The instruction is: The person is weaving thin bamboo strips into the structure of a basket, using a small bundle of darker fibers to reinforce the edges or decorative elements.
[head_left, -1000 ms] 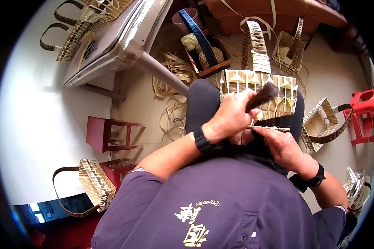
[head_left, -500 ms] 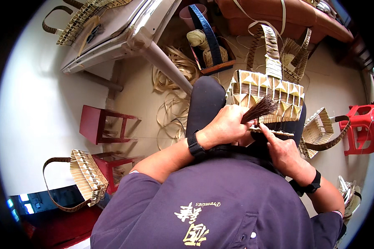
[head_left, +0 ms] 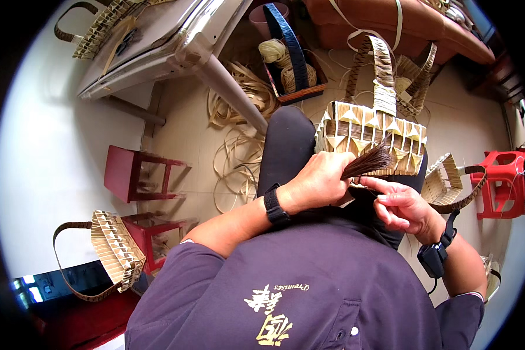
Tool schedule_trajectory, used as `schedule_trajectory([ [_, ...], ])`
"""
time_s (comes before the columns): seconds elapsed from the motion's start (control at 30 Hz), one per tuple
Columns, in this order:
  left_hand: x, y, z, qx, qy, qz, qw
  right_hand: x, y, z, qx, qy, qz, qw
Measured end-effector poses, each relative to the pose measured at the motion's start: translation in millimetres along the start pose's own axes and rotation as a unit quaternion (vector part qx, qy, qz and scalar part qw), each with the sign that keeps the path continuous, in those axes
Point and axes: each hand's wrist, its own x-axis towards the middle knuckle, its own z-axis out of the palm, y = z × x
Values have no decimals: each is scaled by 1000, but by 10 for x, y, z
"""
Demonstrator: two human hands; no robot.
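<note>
A woven basket [head_left: 370,131] with a tall wrapped handle [head_left: 384,70] rests on my lap, pale strips crossing its brown sides. My left hand [head_left: 321,178] is closed around a bundle of dark brown fibres [head_left: 367,161], whose loose ends fan out over the basket's near side. My right hand [head_left: 405,204] is turned partly palm up, its index finger stretched to the base of the bundle and the other fingers loosely bent and apart. No object shows in that hand. The basket's lower near edge is partly hidden behind my hands.
Other handled baskets stand at the left [head_left: 114,248] and right [head_left: 443,181]. Coiled pale strips [head_left: 239,99] lie on the floor by a table leg [head_left: 230,87]. A tray with a blue handle [head_left: 286,41] holds balls of cord. Red stools [head_left: 504,181] flank both sides.
My right hand has turned from pointing down at the basket's lower edge to a more palm-up pose. The thin pale rod below the basket no longer shows. My left hand keeps the fibres.
</note>
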Motion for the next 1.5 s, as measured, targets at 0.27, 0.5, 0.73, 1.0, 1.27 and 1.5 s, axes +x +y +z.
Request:
schedule_trajectory([
  [0.27,-27,-69,3,-8,-4,24,1000,94,88,-24,111,-70,36,991],
  [0.5,-51,31,-292,-257,-93,-101,957,129,90,8,32,-11,47,998],
  [0.73,7,0,-473,-447,-117,-103,881,-277,-343,660,-608,218,-107,756],
  [1.0,47,62,-430,-466,-107,-39,877,152,-418,738,-291,204,-291,888],
  [1.27,99,132,-291,-378,-31,28,925,379,-344,602,-135,132,-302,934],
  [1.5,85,119,-195,-391,1,30,920,389,-294,510,-127,132,-339,923],
])
